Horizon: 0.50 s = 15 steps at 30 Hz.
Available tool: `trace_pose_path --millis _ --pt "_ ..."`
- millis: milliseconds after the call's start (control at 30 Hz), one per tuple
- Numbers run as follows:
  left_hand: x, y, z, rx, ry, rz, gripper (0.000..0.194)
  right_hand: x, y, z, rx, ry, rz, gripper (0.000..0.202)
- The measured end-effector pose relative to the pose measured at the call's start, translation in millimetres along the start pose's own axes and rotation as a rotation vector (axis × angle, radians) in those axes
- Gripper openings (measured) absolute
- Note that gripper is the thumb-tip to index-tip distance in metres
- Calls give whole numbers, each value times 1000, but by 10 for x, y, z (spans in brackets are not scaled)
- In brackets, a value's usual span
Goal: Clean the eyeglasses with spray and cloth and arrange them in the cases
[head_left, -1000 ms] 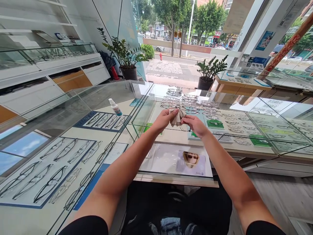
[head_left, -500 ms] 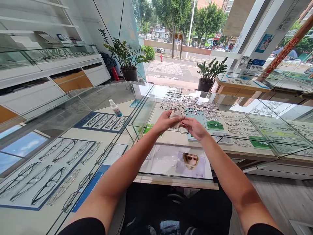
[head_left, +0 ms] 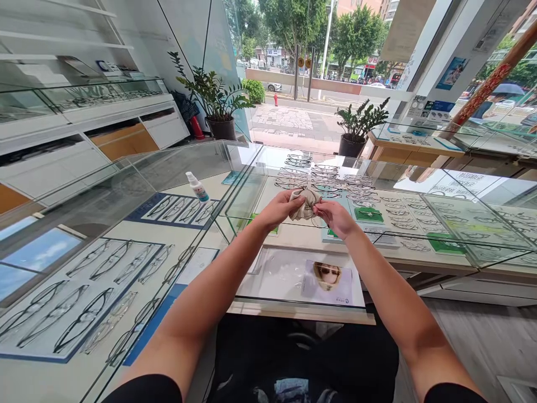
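Observation:
My left hand (head_left: 280, 211) is closed on a crumpled beige cloth (head_left: 305, 205) above the glass counter. The cloth is bunched around a pair of thin-framed eyeglasses, which is now almost wholly covered. My right hand (head_left: 337, 217) pinches at the right edge of the cloth, its fingertips on the glasses' frame; the exact grip is partly hidden. Both hands are close together, nearly touching through the cloth. To their left a white spray bottle (head_left: 197, 187) with a blue-green label stands on the glass.
Under the glass counter (head_left: 289, 238) lie several rows of eyeglasses and green boxes (head_left: 368, 215). A leaflet (head_left: 328, 281) shows below my hands. Trays of eyeglasses (head_left: 104, 268) fill the left case. Potted plants (head_left: 354, 126) stand by the window.
The cloth has spread and bunched over the eyeglasses, whose round rims showed before and are now covered. Both hands stay in nearly the same place.

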<state>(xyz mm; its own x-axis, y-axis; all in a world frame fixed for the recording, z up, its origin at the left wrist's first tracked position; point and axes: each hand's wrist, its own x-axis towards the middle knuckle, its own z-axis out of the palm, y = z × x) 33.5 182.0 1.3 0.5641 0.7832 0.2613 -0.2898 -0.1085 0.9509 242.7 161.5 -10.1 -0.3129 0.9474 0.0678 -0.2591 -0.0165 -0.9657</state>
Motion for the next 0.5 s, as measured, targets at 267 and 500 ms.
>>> trace_pose_path --millis 267,500 --pt "18 -70 90 22 172 38 56 -22 76 121 83 2 -3 27" --pt "35 -156 178 89 375 137 65 -51 77 244 88 -37 -35 29"
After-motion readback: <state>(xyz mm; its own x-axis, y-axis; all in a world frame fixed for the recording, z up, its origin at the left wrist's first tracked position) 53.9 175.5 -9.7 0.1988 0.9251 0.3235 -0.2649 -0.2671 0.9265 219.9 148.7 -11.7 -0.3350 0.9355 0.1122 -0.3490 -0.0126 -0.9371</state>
